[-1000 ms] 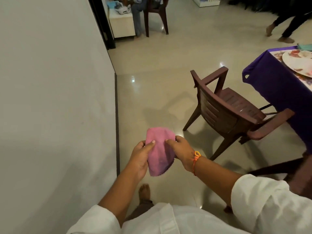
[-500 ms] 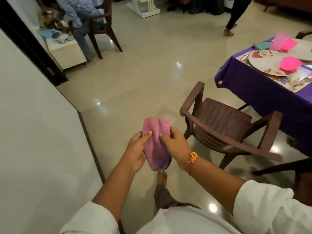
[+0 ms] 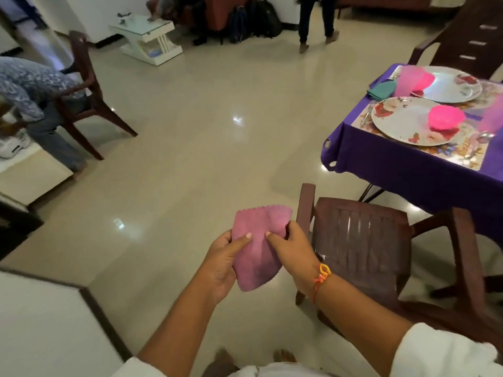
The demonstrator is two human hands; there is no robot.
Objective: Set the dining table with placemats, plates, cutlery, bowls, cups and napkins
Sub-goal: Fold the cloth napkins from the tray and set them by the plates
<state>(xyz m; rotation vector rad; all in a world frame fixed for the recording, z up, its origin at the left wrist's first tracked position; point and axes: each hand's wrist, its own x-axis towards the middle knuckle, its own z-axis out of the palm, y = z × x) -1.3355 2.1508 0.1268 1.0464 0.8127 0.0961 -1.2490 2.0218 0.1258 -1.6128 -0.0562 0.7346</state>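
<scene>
**Pink napkin held in both hands, short of the table**

The person stood on the glossy cream tiled floor (image 3: 217, 159) with a pink scallop-edged cloth napkin (image 3: 258, 251) held out in front of the body. Both hands had it. The left hand (image 3: 220, 263) had its grip closed on the napkin's left side, thumb lying across the front. The right hand (image 3: 292, 254) had its grip closed on the right side, thumb likewise on the front and fingers curled round the edge. The two thumb tips were near each other but apart. The napkin's scalloped top edge stood above the hands and a folded corner hung below them. An orange thread bracelet (image 3: 321, 277) circled the right wrist.

The napkin was in the air, well apart from the purple-clothed tabletop (image 3: 408, 170) at the upper right. A dark brown slatted plastic armchair (image 3: 362, 248) stood between the hands and that tabletop, just right of the right hand.

On the tabletop a floral placemat (image 3: 462, 153) carried a round white flower-printed plate (image 3: 402, 121), with a bright pink plastic bowl (image 3: 446, 118) sitting on the plate's right part. A fork (image 3: 366, 115) lay just left of the plate and a spoon (image 3: 483, 137) to its right. Behind it stood a second flower-printed plate (image 3: 449, 84), a translucent pink cup (image 3: 408, 80) and a folded teal napkin (image 3: 381, 89) near the tabletop's far-left corner.
</scene>
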